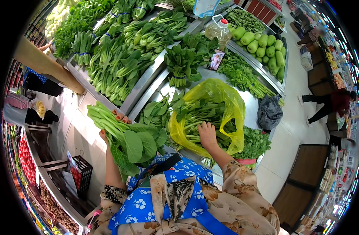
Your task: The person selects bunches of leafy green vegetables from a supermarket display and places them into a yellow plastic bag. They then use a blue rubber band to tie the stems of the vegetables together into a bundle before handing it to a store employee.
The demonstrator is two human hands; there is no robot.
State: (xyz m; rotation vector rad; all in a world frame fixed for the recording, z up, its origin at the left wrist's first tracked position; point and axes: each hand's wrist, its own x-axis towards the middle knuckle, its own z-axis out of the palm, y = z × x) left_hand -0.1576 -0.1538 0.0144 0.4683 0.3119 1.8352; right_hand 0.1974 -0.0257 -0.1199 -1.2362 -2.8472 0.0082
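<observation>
My left hand (121, 117) holds a bunch of leafy greens (138, 144), its pale stems pointing up and left and its broad leaves hanging toward my apron. A yellow plastic bag (236, 108) lies wide-mouthed on the metal display counter (197, 69), with loose leafy greens (214, 110) inside. Inside that mouth, my right hand (208, 136) rests on the stems, fingers bent down among them; whether they grip any is hidden. More loose leaves (154, 113) lie left of the bag. A banded bunch of greens (179, 72) stands just behind it.
Banded green bundles (244, 76) and a dark grey cloth (270, 111) lie right of the bag, coriander-like herbs (254, 142) nearer me. An oil jug (219, 32) and a small photo (216, 60) stand behind. A raised metal edge (147, 79) borders the bok choy bin (114, 70).
</observation>
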